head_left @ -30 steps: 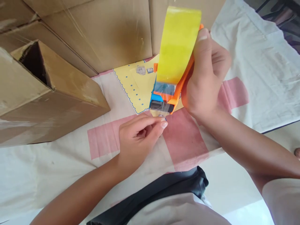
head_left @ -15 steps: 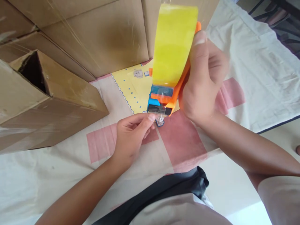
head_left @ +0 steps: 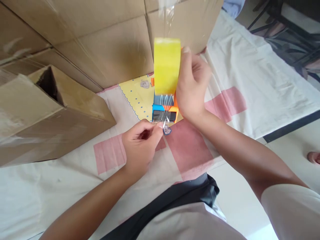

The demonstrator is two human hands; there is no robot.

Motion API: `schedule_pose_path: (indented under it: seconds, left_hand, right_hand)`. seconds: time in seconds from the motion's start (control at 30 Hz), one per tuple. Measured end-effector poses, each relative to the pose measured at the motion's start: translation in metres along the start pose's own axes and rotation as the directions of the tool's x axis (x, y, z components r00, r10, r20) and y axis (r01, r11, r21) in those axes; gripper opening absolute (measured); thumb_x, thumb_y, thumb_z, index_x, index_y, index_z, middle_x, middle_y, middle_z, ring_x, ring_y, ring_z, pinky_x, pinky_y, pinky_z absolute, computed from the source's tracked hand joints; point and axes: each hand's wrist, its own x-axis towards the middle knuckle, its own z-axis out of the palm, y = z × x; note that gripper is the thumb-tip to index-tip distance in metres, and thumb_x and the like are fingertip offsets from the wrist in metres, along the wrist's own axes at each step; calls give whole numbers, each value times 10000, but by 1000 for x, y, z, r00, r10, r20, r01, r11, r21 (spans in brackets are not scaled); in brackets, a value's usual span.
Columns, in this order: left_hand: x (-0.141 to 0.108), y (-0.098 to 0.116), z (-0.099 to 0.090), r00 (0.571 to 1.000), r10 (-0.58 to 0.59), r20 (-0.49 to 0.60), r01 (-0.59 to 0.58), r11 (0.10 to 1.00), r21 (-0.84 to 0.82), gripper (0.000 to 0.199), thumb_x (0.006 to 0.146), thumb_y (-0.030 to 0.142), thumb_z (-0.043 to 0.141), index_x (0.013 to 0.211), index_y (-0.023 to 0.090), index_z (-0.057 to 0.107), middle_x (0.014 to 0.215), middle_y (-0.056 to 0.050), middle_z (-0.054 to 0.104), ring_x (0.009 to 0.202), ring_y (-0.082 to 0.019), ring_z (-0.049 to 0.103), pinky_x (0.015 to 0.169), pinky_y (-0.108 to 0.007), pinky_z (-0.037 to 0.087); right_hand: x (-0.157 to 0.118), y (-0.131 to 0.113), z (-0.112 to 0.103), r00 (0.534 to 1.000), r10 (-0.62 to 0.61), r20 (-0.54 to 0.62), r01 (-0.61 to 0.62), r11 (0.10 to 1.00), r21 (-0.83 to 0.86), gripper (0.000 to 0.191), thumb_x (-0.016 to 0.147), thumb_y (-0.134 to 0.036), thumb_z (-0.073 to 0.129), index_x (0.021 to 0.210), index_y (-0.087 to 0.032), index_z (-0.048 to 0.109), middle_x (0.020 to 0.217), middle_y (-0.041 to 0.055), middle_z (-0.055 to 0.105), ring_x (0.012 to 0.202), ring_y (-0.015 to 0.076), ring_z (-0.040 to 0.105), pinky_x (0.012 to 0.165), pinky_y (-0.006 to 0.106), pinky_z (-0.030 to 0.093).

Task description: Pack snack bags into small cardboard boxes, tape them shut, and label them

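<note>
My right hand [head_left: 193,83] is wrapped round the orange side of a tape dispenser [head_left: 165,108], which has blue and orange parts at its lower end. A wide yellow tape roll [head_left: 167,66] sits in it. Below the dispenser's front, my left hand [head_left: 141,143] pinches the end of the clear tape [head_left: 163,120] between thumb and fingers. The tape runs from the dispenser's lower end to that pinch. Both hands are above a yellow patterned sheet [head_left: 132,95] on the cloth.
Large cardboard boxes [head_left: 120,50] stand along the back. An open-topped narrow carton [head_left: 85,110] is at the left. A white and pink cloth [head_left: 190,150] covers the table. Dark furniture [head_left: 292,36] shows at the upper right, and a person's foot [head_left: 313,157] at the right edge.
My right hand and the dispenser have moved left and look smaller, with the roll's top lower in view. My left hand still pinches the tape end, in nearly the same place.
</note>
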Motion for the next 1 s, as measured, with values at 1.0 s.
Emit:
schedule_pose_path:
  seconds: [1.0]
  left_hand:
    - [-96, 11, -7, 948, -266, -177, 254, 963, -85, 390, 862, 400, 629, 595, 181, 448, 605, 38, 331, 593, -97, 318, 552, -232, 294]
  right_hand:
    - [-13, -26, 11, 976, 214, 47, -216, 975, 49, 507, 945, -500, 501, 583, -219, 284, 578, -37, 247, 549, 89, 250, 504, 272, 203]
